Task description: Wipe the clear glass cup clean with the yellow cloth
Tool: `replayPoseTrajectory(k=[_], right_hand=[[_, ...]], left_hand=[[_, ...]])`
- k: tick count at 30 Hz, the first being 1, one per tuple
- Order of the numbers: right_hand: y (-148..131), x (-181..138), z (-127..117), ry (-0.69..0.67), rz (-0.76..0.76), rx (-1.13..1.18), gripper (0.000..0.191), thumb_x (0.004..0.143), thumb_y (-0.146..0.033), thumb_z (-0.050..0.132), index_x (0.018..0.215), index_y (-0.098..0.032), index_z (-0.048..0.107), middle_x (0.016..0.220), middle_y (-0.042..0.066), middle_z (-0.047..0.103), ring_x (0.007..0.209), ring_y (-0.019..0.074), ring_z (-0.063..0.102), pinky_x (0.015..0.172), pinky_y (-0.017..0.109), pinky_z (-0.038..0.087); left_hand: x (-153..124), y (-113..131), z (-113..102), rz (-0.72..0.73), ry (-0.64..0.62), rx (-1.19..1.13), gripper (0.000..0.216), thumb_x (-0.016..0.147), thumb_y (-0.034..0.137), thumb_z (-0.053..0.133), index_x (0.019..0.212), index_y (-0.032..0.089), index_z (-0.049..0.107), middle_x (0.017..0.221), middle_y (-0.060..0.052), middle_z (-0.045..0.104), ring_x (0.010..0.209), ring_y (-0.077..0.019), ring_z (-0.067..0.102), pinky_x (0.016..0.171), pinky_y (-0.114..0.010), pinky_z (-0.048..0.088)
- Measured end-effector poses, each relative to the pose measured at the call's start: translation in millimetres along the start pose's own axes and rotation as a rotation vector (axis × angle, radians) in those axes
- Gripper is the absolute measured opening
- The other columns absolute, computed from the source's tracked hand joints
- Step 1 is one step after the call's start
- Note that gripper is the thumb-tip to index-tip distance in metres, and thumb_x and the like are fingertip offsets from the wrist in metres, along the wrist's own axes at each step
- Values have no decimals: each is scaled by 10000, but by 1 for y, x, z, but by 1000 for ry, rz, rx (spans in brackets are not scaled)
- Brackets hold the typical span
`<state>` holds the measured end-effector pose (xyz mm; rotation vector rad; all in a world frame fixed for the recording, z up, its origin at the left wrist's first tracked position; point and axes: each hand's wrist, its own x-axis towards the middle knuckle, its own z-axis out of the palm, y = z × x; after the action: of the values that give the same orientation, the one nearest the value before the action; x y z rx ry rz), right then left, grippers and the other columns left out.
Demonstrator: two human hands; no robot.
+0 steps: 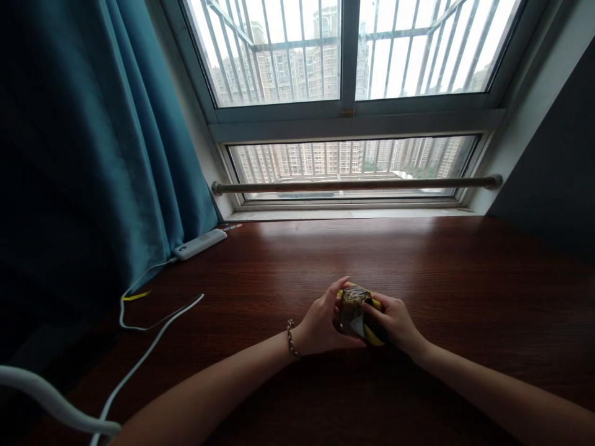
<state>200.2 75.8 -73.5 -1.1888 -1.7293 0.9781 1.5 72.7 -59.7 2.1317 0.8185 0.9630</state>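
Between my two hands is a small yellow-and-black object with a clear, shiny plastic-like part (pixel 354 308); its exact kind I cannot make out. My left hand (pixel 323 319) curves around its left side, thumb along the near edge and fingers at the far edge. On the right side, my right hand (pixel 395 319) grips it, with the thumb pressed on top and the fingers partly hidden. A beaded bracelet (pixel 292 339) circles my left wrist. Both hands are just over the brown wooden tabletop (pixel 279 260).
At the back left lies a white power strip (pixel 201 244) by the blue curtain (pixel 153 155). A white cable (pixel 153 347) with a yellow tie (pixel 137 296) runs along the left. A thick white tube (pixel 51 399) crosses the lower left corner. Behind is a window with a metal rail (pixel 357 184).
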Motion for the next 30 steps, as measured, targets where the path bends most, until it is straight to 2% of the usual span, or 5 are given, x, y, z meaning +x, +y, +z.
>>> replayPoseTrajectory(k=[7,13,21,27,30], right_hand=[[-6,-3,1,4,-24,-23,279,743,-417,669,751,-139,648,706,27,606,652,190,528,605,280,368],[-10,-6,0,113,20,124,337,723,-462,703,783,-133,663,736,48,608,659,183,514,603,280,362],[10,14,-1,235,242,732,419,810,-521,588,950,-134,507,857,113,615,781,247,606,725,362,497],[-4,1,2,200,84,780,371,860,-450,576,1078,-176,452,1103,90,565,1064,242,535,872,341,471],[-13,-12,0,83,-216,455,323,910,-351,538,1189,-201,475,1230,81,501,1168,222,459,981,328,389]], left_hand=[[-1,0,-10,1,-77,-163,650,689,427,686,1220,116,479,1041,-124,633,931,-251,623,775,-319,518],[0,-2,-11,-11,-7,-226,581,761,465,595,1212,116,486,1050,-105,629,931,-245,597,823,-341,474],[1,-10,-5,-101,195,-355,668,731,417,677,1249,139,359,1145,-129,577,1029,-243,579,903,-360,466],[6,-7,2,-185,84,-485,735,641,282,783,1232,193,355,1226,-117,531,1054,-225,592,892,-347,506],[7,-4,2,-189,69,-489,720,644,267,782,1239,195,383,1188,-98,559,1056,-215,585,913,-339,493]])
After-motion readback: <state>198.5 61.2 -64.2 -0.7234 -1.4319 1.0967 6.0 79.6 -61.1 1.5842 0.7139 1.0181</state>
